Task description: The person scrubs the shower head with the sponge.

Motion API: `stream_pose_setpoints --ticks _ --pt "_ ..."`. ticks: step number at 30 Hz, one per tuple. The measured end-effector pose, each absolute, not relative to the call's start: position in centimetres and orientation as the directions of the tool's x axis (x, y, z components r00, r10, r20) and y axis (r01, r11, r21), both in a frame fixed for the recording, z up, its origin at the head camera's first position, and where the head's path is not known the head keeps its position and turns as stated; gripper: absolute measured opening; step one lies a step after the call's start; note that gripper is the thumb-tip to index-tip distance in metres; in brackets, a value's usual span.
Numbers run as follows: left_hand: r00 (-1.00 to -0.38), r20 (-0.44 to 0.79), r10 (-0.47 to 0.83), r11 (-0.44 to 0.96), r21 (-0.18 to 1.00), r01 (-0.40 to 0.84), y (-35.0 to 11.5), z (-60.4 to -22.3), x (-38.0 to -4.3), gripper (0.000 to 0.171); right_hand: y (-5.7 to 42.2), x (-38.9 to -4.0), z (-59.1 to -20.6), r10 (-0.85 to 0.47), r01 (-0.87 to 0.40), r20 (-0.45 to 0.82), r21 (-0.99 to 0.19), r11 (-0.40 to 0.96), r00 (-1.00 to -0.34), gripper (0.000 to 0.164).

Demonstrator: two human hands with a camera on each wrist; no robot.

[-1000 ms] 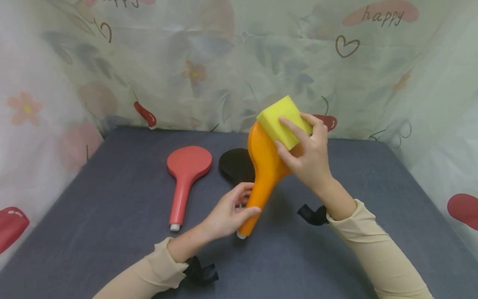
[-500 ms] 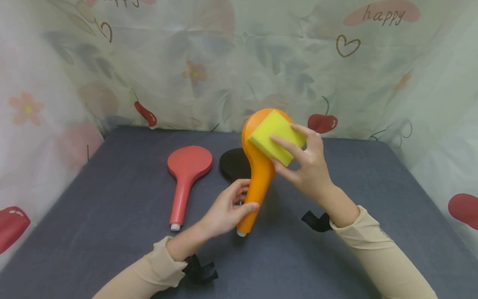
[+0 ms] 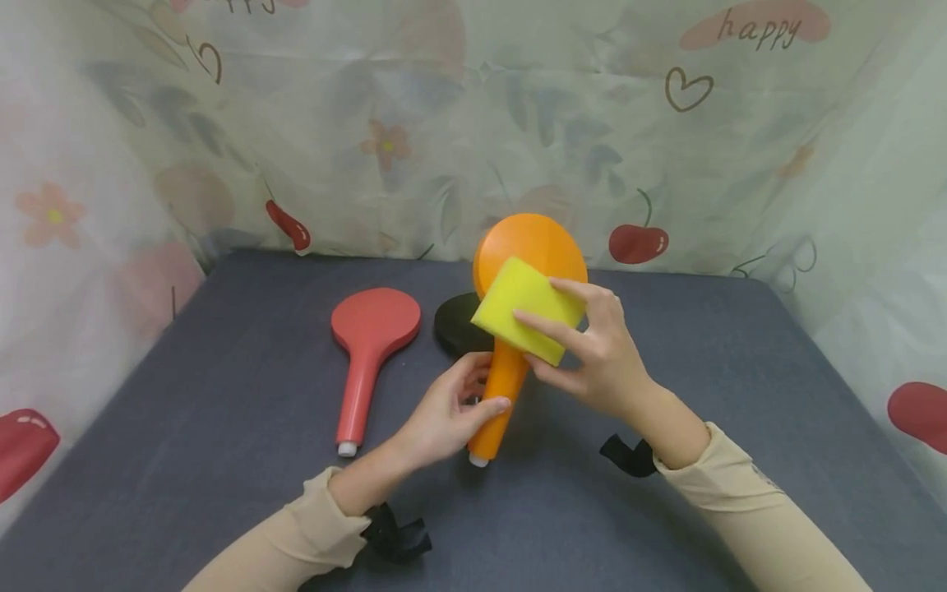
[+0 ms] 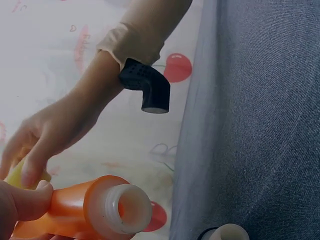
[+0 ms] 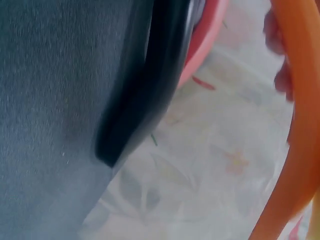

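While left fingers (image 3: 490,409) grip orange paddle (image 3: 533,245), right fingers (image 3: 555,330) pinch sponge (image 3: 512,298)

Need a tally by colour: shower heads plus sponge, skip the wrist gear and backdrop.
Orange shower head: 1
Red shower head: 1
Black shower head: 1
Yellow sponge: 1
Total: 4

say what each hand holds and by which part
The left hand holds the orange shower head by its handle; the right hand grips the yellow sponge by its sides.
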State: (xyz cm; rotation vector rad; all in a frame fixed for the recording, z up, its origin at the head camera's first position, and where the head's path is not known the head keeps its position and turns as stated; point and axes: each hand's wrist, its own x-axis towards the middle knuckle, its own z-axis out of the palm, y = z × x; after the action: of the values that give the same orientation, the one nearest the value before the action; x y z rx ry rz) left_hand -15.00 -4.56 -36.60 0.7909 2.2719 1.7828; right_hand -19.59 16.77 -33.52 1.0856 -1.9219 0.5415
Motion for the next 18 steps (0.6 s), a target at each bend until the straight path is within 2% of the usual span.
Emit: stream_pose_setpoints --ticks 4,6,11,14,18 --pt "-0.853 0.179 0.489 0.152 0.946 0.286 -4.6 -36.5 -15.0 0.049 17.9 -20.4 -33.4 -0.324 -0.796 0.854 -0.157 0.584 -0.407 0.041" --pt "-0.854 0.170 0.492 0.146 0.951 0.273 -4.5 -36.5 -15.0 0.049 18.5 -21.0 -33.4 -0.228 -0.759 0.845 -0.274 0.591 -0.483 0.039" --pt "-0.846 0.165 0.507 0.112 0.961 0.254 -4.5 -36.6 -15.0 0.048 19.8 -22.2 -33.3 -0.028 -0.626 0.753 -0.526 0.575 -0.657 0.043" --pt "-0.843 0.169 0.511 0.096 0.963 0.251 -4.4 -36.6 -15.0 0.047 20.3 -22.5 -33.3 0.043 -0.551 0.684 -0.621 0.557 -0.728 0.045" --pt "-0.846 0.158 0.509 0.068 0.973 0.222 -4.4 -36.5 -14.9 0.047 20.4 -22.4 -33.5 0.065 -0.498 0.605 -0.707 0.502 -0.794 0.048"
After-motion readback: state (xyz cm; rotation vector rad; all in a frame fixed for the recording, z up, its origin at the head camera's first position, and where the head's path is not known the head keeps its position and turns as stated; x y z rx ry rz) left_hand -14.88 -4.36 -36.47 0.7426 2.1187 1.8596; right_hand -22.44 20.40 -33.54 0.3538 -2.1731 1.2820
